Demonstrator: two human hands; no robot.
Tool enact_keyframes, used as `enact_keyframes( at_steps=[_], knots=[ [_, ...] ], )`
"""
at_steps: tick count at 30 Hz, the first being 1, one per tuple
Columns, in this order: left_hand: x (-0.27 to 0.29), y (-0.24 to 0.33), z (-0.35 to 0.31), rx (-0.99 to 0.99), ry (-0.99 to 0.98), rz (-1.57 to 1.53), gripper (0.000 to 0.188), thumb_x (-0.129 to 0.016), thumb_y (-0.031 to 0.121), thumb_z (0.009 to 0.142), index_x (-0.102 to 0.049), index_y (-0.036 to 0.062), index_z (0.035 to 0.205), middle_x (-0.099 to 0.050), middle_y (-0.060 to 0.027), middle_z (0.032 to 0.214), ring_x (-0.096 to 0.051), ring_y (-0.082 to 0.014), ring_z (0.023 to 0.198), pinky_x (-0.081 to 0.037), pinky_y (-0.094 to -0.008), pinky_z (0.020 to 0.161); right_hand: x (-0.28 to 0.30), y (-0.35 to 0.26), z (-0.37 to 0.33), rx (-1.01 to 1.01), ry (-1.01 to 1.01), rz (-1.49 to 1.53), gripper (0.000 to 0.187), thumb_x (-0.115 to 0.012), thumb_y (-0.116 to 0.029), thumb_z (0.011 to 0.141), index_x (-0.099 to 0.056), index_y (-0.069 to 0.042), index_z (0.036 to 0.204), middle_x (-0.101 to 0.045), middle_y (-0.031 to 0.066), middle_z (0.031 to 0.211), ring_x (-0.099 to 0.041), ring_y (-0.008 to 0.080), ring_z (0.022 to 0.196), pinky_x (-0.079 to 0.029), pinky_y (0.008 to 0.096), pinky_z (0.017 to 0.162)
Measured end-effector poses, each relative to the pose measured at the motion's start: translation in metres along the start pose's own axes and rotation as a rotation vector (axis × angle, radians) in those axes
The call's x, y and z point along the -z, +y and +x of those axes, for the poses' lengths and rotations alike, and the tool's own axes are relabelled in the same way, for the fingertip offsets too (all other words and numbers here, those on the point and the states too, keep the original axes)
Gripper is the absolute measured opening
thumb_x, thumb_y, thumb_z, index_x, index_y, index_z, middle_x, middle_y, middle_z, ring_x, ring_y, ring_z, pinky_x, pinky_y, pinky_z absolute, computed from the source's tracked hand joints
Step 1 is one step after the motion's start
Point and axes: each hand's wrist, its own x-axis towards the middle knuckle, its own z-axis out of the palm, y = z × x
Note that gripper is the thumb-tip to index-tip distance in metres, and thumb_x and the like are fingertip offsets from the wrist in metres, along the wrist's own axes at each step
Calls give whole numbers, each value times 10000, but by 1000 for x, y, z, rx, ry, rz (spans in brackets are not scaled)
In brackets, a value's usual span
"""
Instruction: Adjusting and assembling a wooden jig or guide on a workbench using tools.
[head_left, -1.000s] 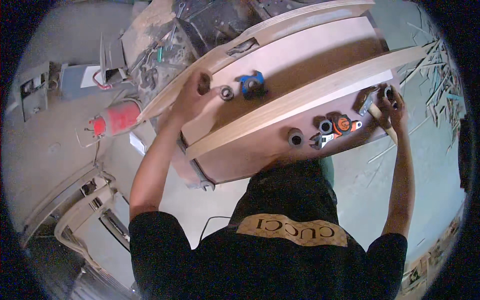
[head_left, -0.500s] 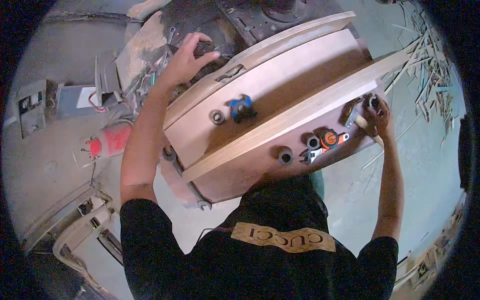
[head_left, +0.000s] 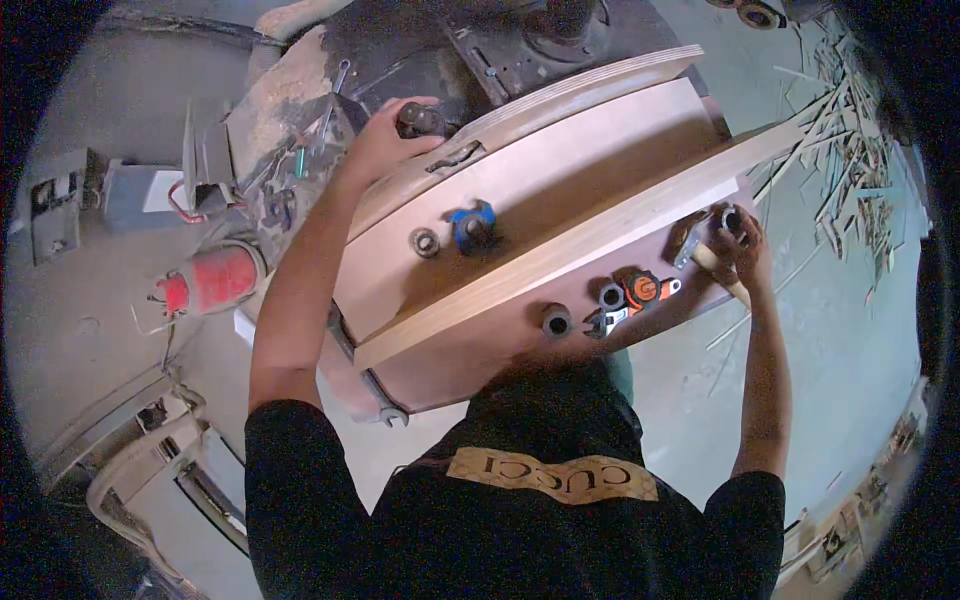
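My left hand (head_left: pixel 385 145) reaches to the far left of the board, fingers and thumb curled round a dark cylindrical metal piece (head_left: pixel 421 120). At the board's right end, my right hand (head_left: pixel 752 252) grips a dark metal collar (head_left: pixel 735 222). Under that hand lies a hammer (head_left: pixel 712 262) with a pale wooden handle. Left of it rest an orange and black tape measure (head_left: pixel 645 287), an adjustable wrench (head_left: pixel 612 319) and two metal collars, one nearer (head_left: pixel 557 321) and one farther (head_left: pixel 611 296). Beyond the wooden strip (head_left: pixel 590 242) sit a blue cutter head (head_left: pixel 472 228) and a metal ring (head_left: pixel 424 242).
Curved plywood (head_left: pixel 590 88) edges the far side, before a dark machine (head_left: pixel 560 35). An open-end spanner (head_left: pixel 382 397) juts past the near left edge. A red cylinder (head_left: pixel 222 278) lies on the floor at left, and wood offcuts (head_left: pixel 850 190) are heaped at far right.
My left hand has come down, its fingers closer round the dark cylindrical piece. My right hand still holds the collar. The whole view has shifted slightly.
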Motion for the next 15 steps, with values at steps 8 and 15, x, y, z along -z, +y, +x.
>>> enact_keyframes(
  at_steps=[8, 15],
  knots=[
    [33, -23, -27, 139, 130, 76, 449, -820, 222, 873, -692, 50, 1267, -666, -72, 1008, -667, -188, 981, -548, -326, 870, 22, -35, 15, -130, -169, -20, 465, -778, -327, 884, -673, -69, 1256, -696, 172, 1183, -679, 339, 1113, -547, 439, 915],
    [44, -78, -107, 436, 302, 456, 379, -572, 441, 1024, -722, 122, 1164, -718, -148, 1132, -691, -323, 1063, -545, -430, 925, 70, -95, 24, 72, -17, 144, 456, -847, -181, 861, -668, -11, 1244, -667, 92, 1194, -658, 216, 1060, -544, 353, 869]
  ],
)
